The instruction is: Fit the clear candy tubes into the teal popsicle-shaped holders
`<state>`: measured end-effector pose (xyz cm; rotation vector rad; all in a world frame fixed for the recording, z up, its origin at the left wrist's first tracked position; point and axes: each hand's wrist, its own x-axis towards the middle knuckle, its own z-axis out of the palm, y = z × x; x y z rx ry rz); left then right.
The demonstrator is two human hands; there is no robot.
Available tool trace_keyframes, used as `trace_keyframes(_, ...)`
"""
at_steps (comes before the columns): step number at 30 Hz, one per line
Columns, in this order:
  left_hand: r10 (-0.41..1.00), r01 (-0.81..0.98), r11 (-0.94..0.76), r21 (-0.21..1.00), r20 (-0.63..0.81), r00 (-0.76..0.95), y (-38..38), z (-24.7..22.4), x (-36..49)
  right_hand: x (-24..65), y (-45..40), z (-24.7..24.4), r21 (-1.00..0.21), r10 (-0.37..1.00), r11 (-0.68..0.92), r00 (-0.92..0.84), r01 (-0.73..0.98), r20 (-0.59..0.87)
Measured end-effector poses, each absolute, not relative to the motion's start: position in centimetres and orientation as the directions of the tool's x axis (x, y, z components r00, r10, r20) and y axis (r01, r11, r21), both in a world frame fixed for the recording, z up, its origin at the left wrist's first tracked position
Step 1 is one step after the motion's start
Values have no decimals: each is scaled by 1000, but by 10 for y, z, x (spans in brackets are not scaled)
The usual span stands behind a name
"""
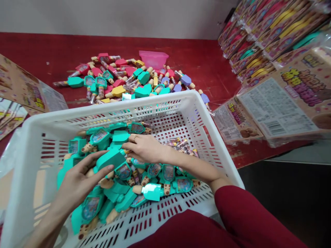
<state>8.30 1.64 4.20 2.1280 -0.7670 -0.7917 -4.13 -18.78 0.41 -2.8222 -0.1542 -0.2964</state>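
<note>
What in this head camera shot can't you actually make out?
Head view:
Teal pop-shaped toy: underside hidden by the left hand.
White plastic basket: floor hidden by the piled toys; near rim cut off by the bottom edge.
Printed cardboard packaging: small print too small to read.

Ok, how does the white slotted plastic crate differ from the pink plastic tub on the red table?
The white slotted plastic crate has rows of slots in its walls, while the translucent pink plastic tub has plain walls. The crate holds a heap of turquoise popsicle-shaped toys; the tub sits on the red table among multicoloured toys. The crate also looks much larger, though it is nearer the camera. Both are rectangular plastic containers.
</note>
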Motion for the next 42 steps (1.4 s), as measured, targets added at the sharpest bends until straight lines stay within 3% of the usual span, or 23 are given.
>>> trace_keyframes(5,-732,-421,-554,718,-179,658,17,45,79,-46,-192,15,-395,83,-907,981,148,178)
trace_keyframes(9,-759,-349,-520,780,-233,608,18,46,77,-52,-200,23,-616,98,-759,972,210,212)
trace_keyframes(12,-753,-246,-509,824,-289,591,18,45,76,-57,-204,25,-708,104,-669,971,228,215)
trace_keyframes(20,-709,179,-524,833,-543,451,20,43,75,-62,-202,26,-688,138,-667,954,288,265)
trace_keyframes(24,-705,359,-478,802,-594,387,20,39,77,-61,-198,19,-673,143,-658,934,337,328)
trace_keyframes(28,-706,351,-487,800,-597,381,21,43,76,-62,-195,18,-674,133,-654,929,343,344)
trace_keyframes(31,-739,152,-512,846,-523,424,22,49,73,-63,-196,24,-763,110,-592,963,261,244)
trace_keyframes(34,-813,-116,-457,882,-360,458,23,52,69,-62,-199,27,-879,121,-472,993,72,17)
trace_keyframes(36,-831,-166,-439,883,-328,450,22,50,69,-60,-204,26,-926,169,-374,978,-52,-123)
trace_keyframes(39,-777,34,-492,870,-456,433,18,46,72,-57,-215,26,-973,161,-175,971,-150,-179)
trace_keyframes(42,-754,374,-404,835,-535,382,14,43,77,-57,-227,31,-988,84,141,995,-65,-53)
